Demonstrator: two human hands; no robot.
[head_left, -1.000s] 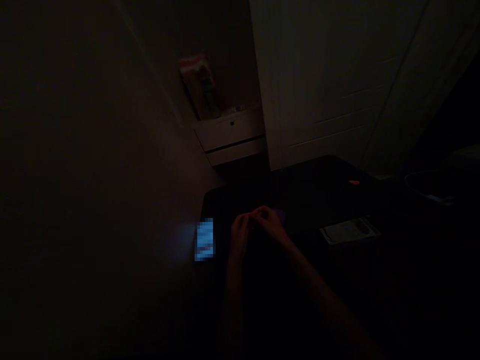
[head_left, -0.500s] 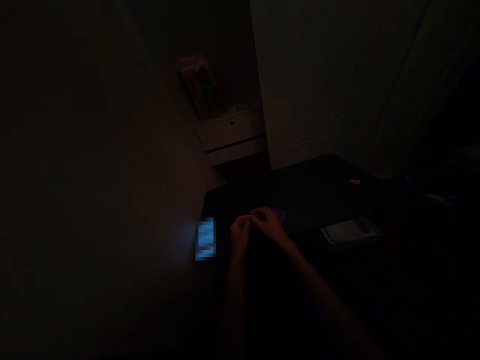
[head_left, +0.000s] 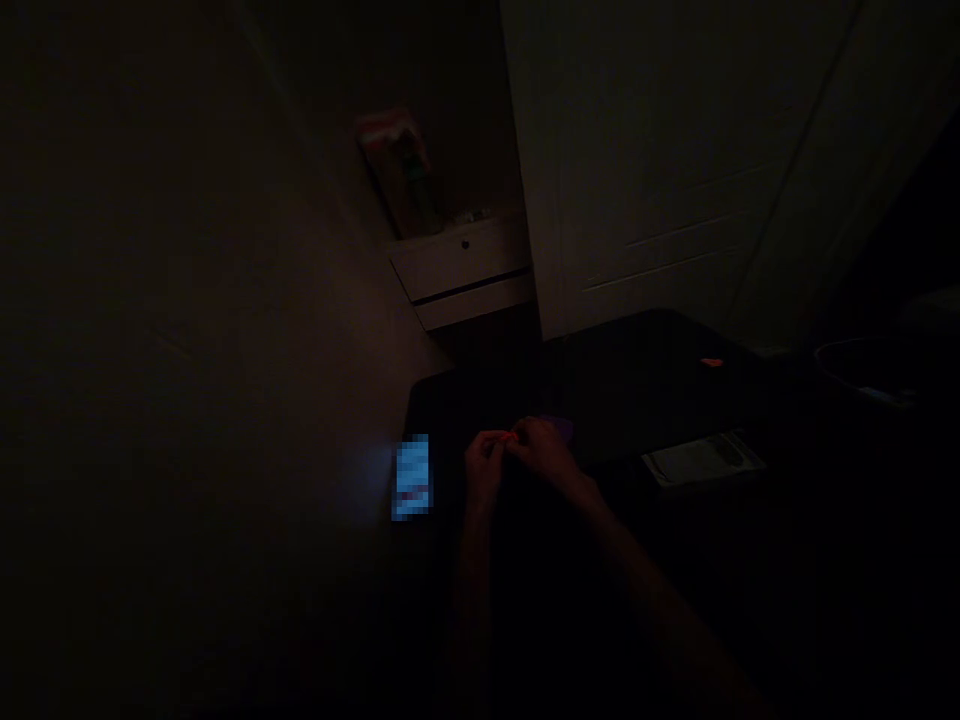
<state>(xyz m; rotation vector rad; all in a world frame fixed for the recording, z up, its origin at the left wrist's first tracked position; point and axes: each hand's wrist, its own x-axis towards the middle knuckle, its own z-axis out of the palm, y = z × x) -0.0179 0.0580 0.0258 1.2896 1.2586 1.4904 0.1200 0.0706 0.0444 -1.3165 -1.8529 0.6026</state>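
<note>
The room is very dark. My left hand (head_left: 484, 465) and my right hand (head_left: 541, 452) meet above the dark table, fingertips pinched close together. Between them shows a small reddish-orange piece (head_left: 511, 436), mostly covered by the fingers and too small to name; both hands appear to grip it. Just behind my right hand lies a flat purple thing (head_left: 561, 429), partly hidden by that hand.
A lit screen (head_left: 412, 478), blurred out, stands at the left edge of the dark table (head_left: 622, 370). Another small orange piece (head_left: 712, 362) lies at the far right. A book or box (head_left: 703, 459) sits by the near edge. Drawers (head_left: 465, 265) and a pale door (head_left: 637, 150) stand behind.
Both hands have shifted slightly to the right, and a little more of the reddish-orange piece shows between the fingertips. Everything else stays in place.
</note>
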